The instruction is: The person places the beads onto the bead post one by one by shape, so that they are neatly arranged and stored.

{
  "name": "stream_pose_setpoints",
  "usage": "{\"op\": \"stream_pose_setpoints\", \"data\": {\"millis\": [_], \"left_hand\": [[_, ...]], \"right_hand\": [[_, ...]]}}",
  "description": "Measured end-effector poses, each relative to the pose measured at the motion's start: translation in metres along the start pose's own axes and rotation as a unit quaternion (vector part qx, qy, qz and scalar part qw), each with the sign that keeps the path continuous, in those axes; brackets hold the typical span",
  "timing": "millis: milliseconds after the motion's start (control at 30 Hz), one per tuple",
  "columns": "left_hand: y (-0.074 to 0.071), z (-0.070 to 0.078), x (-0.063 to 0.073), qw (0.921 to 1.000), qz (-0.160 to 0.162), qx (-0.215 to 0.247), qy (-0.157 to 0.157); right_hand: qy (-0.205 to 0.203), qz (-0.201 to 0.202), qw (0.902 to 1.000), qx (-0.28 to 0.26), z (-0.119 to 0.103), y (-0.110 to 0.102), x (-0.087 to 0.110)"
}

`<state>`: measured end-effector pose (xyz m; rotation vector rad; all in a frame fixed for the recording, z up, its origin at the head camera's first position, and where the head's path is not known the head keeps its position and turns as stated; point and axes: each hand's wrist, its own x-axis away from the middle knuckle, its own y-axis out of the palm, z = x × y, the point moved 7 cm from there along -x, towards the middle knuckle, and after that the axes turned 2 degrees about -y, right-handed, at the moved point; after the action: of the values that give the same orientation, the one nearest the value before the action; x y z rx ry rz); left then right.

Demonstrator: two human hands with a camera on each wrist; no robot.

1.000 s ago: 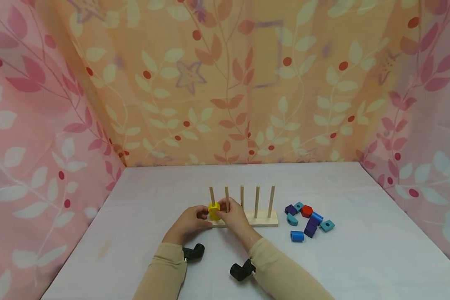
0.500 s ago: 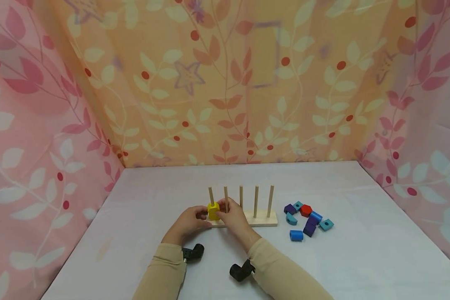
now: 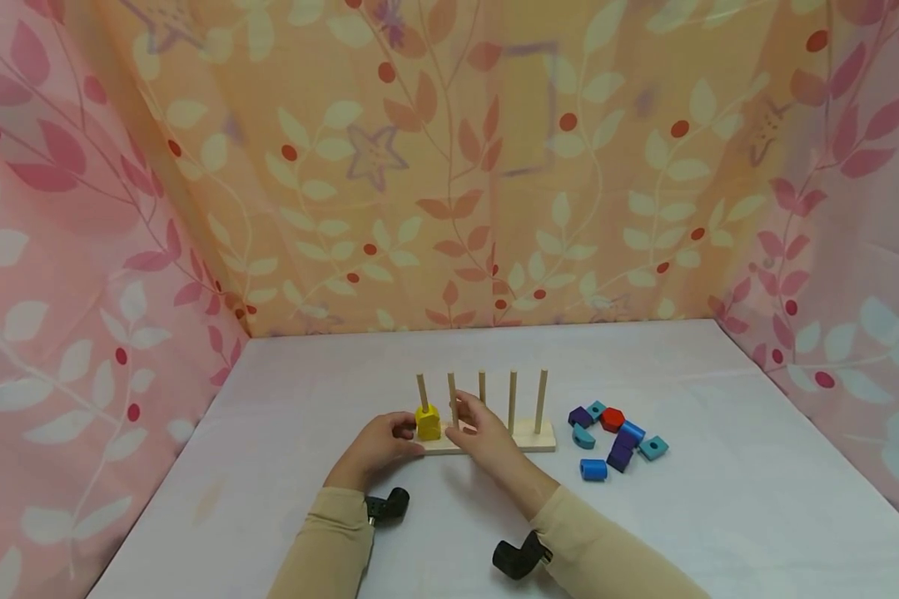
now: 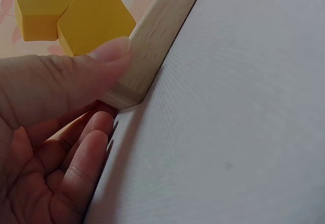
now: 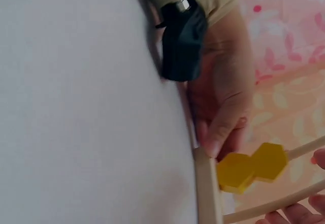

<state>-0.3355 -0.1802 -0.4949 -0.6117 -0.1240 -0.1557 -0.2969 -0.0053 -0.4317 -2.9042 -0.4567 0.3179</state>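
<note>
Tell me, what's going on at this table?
A person is working with a wooden peg stand. Their left hand grips the end of its base, beside the leftmost peg, which carries two yellow hexagonal blocks. The right hand is at the second peg, its fingers loosely bent, with no block in its grip. A red block and several blue, purple and teal blocks lie loose to the right.

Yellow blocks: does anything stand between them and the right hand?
Yes, the second peg from the left stands upright at the fingertips of the right hand, beside the yellow blocks. Whether it touches the hand is unclear. Nothing else visible is in the way.
</note>
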Motion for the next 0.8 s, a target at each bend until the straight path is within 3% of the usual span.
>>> {"op": "stream_pose_setpoints", "data": {"millis": [133, 333, 800], "left_hand": [[-0.001, 0.000, 0.001, 0.9999, 0.004, 0.009, -0.011], [0.000, 0.001, 0.000, 0.9997, -0.002, 0.023, -0.009], [0.000, -0.002, 0.000, 0.9998, 0.002, 0.005, -0.019]], "right_hand": [[0.015, -0.012, 0.9997, -0.018, -0.012, -0.015, 0.012], [0.033, -0.003, 0.9994, 0.012, -0.019, -0.059, 0.026], [0.061, 0.042, 0.9867, 0.145, 0.008, -0.157, 0.045]]}}
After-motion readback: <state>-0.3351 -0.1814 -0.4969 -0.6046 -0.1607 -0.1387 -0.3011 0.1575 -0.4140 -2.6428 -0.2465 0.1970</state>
